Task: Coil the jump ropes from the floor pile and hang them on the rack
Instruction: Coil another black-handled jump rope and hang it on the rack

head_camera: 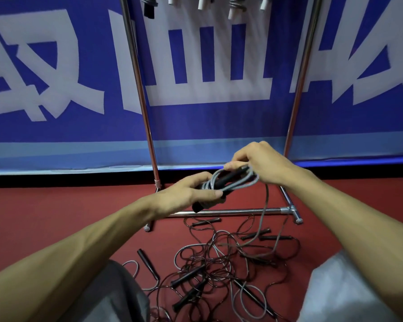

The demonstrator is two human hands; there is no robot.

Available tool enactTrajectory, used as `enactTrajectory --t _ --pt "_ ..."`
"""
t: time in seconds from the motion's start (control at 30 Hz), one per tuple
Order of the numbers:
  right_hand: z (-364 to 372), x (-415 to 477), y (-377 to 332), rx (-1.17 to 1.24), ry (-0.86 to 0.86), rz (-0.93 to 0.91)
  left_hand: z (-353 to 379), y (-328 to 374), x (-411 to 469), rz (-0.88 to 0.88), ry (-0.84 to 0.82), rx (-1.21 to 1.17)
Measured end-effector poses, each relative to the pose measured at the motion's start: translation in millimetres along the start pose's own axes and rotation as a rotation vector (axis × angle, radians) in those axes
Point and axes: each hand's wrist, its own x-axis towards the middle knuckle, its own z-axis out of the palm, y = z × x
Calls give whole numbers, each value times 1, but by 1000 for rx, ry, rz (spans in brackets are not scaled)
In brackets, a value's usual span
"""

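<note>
A grey jump rope (233,181) with black handles is bundled in loops between my hands, above the rack's base. My left hand (186,194) grips the handles and the left end of the loops. My right hand (258,162) pinches the right end of the coil, and a loose grey strand hangs from there down to the floor. Below lies the pile of tangled jump ropes (219,263), dark and grey cords with black handles. The metal rack (144,108) stands in front of me, with coiled ropes (233,5) hanging at its top edge.
The rack's base bar (230,211) and feet rest on the red floor (56,210) just beyond the pile. A blue banner (219,126) with large white characters covers the wall behind. My knees (109,298) in grey fabric frame the pile at the bottom.
</note>
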Motion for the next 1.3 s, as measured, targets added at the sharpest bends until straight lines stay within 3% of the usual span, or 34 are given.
enactTrajectory --t 0.13,0.23,0.37,0.5,0.57,0.67,0.83,0.9,0.97,1.13,1.3 --pt "1 3 -6 148 -1 32 -1 11 0 42 103 -324" --pt "2 5 -20 371 -25 54 -6 9 2 31 139 -431" --pt "5 4 -22 484 -186 103 -10 6 5 -7 179 -509" --pt "8 -1 -21 369 -450 244 -16 4 7 -12 273 -568" --pt "7 -4 -25 222 -502 219 -18 3 8 -32 385 -502" --pt "9 -5 -35 -52 -429 20 -22 -6 13 -83 569 -261" --pt "16 -6 -39 -253 -349 -219 -33 -17 14 -104 670 266" --pt "15 -8 -39 -292 -271 -285 -31 -17 12 -96 619 673" --pt "15 -10 -40 -340 -210 -336 -27 -17 11 -72 524 881" --pt "11 -9 -36 -295 -19 -333 -15 -15 8 -22 129 836" --pt "10 -4 -24 -149 33 -122 -1 -8 0 82 9 683"
